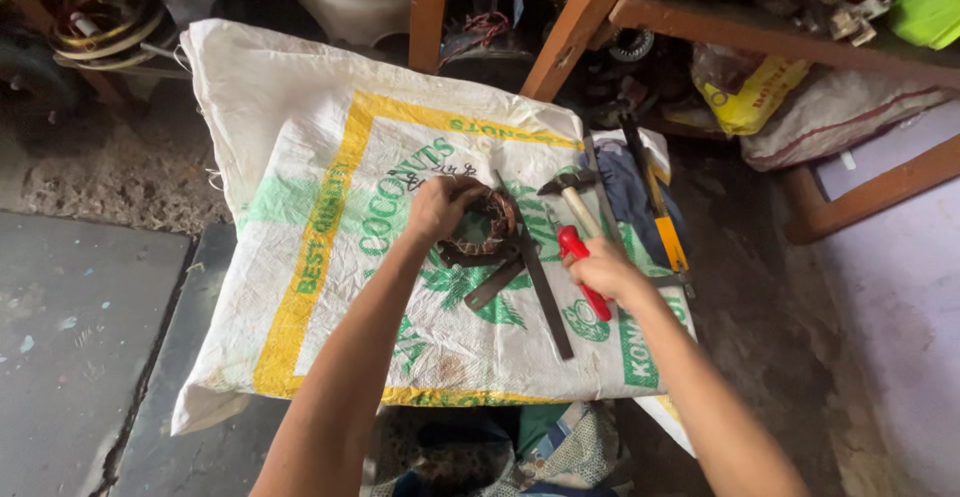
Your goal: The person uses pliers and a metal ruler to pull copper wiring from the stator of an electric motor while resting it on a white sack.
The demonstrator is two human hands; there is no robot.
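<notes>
From the head camera, we look down on a white woven sack [300,137] printed in green and yellow, spread flat over the floor [80,327] as a working mat, seemingly to keep parts off the grit. Our left hand [440,207] is closed over the top of a round coil of copper-brown wire [497,219] near the middle of the sack, pressing it down so that it sits steady. Flat dark metal bars [540,287] lie crossed beneath and beside the coil, running towards the sack's near edge. Our right hand [603,270] is wrapped tight round the red grip of a hammer [573,202], its steel head pointing towards the far edge, just beside the coil and within striking reach. A yellow-handled tool [668,242] and a blue cloth [628,192] rest along the sack's right edge, close at hand. Wooden legs [575,22] and a yellow bag [750,97] crowd the ground beyond the far edge.
</notes>
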